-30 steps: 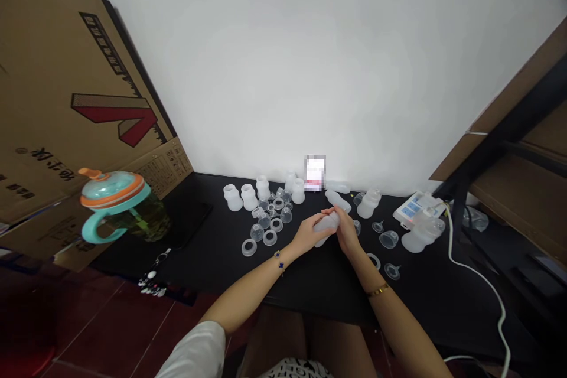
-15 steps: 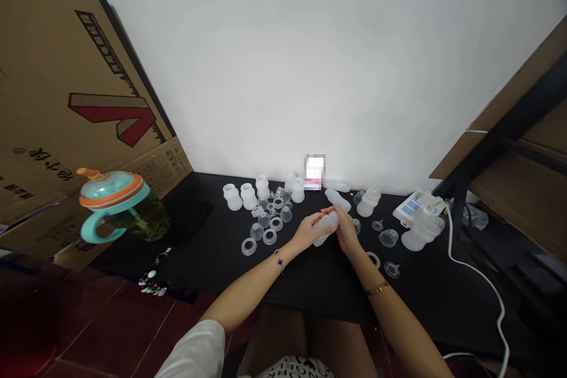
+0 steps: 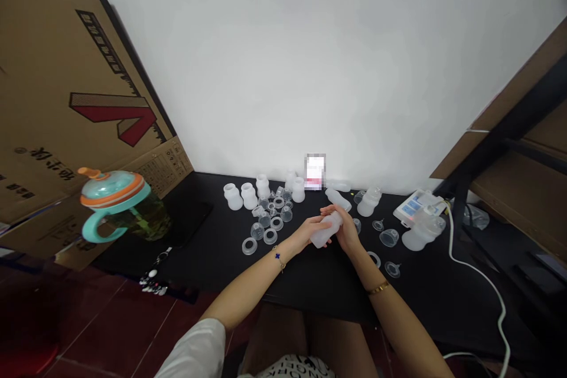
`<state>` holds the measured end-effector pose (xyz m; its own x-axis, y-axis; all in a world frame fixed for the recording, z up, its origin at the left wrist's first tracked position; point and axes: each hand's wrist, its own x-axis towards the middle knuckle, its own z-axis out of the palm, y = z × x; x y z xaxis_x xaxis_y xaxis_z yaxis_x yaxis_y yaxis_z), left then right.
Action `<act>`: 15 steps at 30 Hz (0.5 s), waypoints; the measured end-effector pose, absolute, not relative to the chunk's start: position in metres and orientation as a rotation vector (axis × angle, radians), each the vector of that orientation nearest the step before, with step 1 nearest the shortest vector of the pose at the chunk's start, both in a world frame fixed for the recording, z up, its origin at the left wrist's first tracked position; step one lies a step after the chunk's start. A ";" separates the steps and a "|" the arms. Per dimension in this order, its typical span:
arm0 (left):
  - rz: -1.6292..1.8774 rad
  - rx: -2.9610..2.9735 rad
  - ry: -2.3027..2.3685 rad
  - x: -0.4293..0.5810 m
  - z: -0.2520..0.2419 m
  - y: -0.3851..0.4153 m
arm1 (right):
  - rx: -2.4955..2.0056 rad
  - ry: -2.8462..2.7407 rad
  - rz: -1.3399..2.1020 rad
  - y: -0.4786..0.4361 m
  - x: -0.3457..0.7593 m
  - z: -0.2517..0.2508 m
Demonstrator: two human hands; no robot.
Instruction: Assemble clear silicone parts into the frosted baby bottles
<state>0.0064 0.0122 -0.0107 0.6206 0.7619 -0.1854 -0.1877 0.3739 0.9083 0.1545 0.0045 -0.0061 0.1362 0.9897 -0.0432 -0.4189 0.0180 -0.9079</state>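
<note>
Fingers point(image 3: 317, 222) of the left hand point(image 3: 307, 230) are wrapped round the lower body of a bottle point(image 3: 325, 230), and the right hand point(image 3: 348, 231) is closed on its upper end, one finger laid over the top. The bottle is held between the two hands just above the middle of the desk point(image 3: 310, 280). Its long axis slants from near-left up to far-right, base toward the left palm and neck toward the right. It is frosted, translucent plastic, smooth and softly waisted. On the black desk, left of the hands, lie clear rings point(image 3: 249, 246) and a row of small bottles point(image 3: 233, 196) in the same milky plastic. Domed clear caps point(image 3: 388, 238) lie to the right, near a white device point(image 3: 416, 205) with a cable point(image 3: 482, 277). A teal and orange cup point(image 3: 116, 201) stands far left by a cardboard box point(image 3: 66, 100).
</note>
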 end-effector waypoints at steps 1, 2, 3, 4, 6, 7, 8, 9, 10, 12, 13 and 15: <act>0.667 1.012 0.665 0.006 -0.011 0.012 | -0.969 -0.783 1.289 0.004 0.155 -0.006; 0.665 1.014 0.664 0.007 -0.011 0.012 | -0.976 -0.781 1.289 0.004 0.155 -0.006; 0.661 1.018 0.662 0.007 -0.012 0.013 | -0.980 -0.779 1.290 0.004 0.155 -0.006; 0.659 1.022 0.663 0.007 -0.012 0.013 | -0.983 -0.774 1.291 0.004 0.155 -0.006; 0.657 1.036 0.668 0.007 -0.014 0.014 | -0.982 -0.765 1.299 0.004 0.154 -0.006; 0.655 1.044 0.671 0.007 -0.015 0.014 | -0.979 -0.759 1.304 0.004 0.154 -0.006; 0.654 1.052 0.673 0.007 -0.015 0.014 | -0.974 -0.752 1.308 0.004 0.154 -0.005; 0.654 1.058 0.674 0.006 -0.016 0.015 | -0.970 -0.744 1.312 0.004 0.154 -0.004; 0.652 1.063 0.674 0.006 -0.017 0.015 | -0.968 -0.736 1.315 0.003 0.153 -0.004; 0.652 1.068 0.671 0.006 -0.017 0.015 | -0.972 -0.728 1.315 0.003 0.153 -0.003; 0.654 1.069 0.669 0.006 -0.017 0.014 | -0.976 -0.726 1.314 0.002 0.153 -0.002; 0.658 1.069 0.666 0.006 -0.015 0.014 | -0.982 -0.726 1.313 0.002 0.153 -0.002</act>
<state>0.0059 0.0136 -0.0153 0.6308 0.7578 -0.1670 -0.1578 0.3360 0.9286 0.1527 0.0018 -0.0020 0.1454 0.9849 -0.0941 -0.4436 -0.0201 -0.8960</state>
